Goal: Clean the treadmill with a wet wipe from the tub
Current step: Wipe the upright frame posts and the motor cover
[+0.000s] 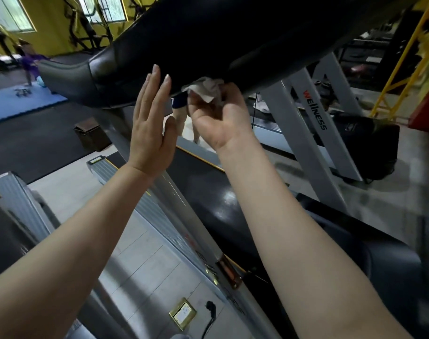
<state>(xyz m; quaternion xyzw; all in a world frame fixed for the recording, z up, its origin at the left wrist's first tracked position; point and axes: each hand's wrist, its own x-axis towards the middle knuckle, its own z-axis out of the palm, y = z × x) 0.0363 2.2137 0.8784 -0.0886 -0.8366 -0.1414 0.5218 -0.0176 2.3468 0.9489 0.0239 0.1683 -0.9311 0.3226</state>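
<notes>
Pressing crumpled wet wipe point(204, 90) up against treadmill console underside point(233, 45).

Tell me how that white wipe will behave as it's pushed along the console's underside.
The wet wipe looks limp: it sits bunched in the right hand, so it will likely crumple further. Being thin, it probably needs firm pressing against the treadmill console.

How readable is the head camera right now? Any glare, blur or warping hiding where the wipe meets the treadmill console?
Head view: the console underside is in deep shadow, nearly detailless, so the contact edge of the wipe is hard to read. The right hand and left hand are evenly lit and sharp. Glare spots sit on the belt. Wide-angle warping bends the frame edges; the far background is soft.
</notes>
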